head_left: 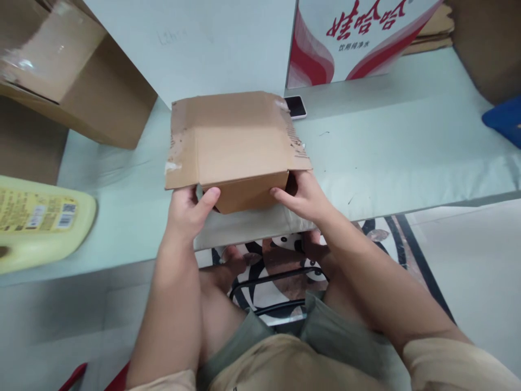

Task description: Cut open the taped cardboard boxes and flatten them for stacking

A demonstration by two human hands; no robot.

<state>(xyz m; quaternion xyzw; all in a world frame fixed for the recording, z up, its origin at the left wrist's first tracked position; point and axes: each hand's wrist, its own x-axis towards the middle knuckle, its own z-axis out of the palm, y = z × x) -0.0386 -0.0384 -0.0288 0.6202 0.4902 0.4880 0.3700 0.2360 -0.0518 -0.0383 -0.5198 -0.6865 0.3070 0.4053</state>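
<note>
Fingers of our left hand (186,212) and right hand (305,196) clasp the cardboard box (240,144) from both sides, thumbs on its near wall, seemingly to steady it evenly by the front edge of the table (382,152).

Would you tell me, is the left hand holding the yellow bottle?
No, the left hand holds a cardboard box, while the yellow bottle is apart from it.
</note>
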